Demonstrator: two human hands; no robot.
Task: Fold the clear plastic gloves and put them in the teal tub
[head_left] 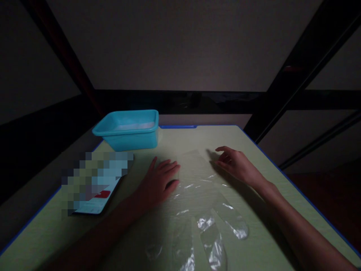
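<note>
A clear plastic disposable glove point(197, 195) lies flat on the pale green table point(254, 143), cuff pointing away from me and fingers toward me. My left hand point(159, 180) rests palm down on the glove's left edge, fingers stretched out. My right hand point(235, 163) hovers at the right side of the cuff, fingers loosely curled and apart, fingertips close to or touching the plastic. Neither hand holds anything.
A turquoise plastic tub point(126, 130) with something white inside stands at the far left of the table. A flat packet point(96, 180), partly blurred out, lies left of my left hand. Dark frame bars rise behind the blue-edged table.
</note>
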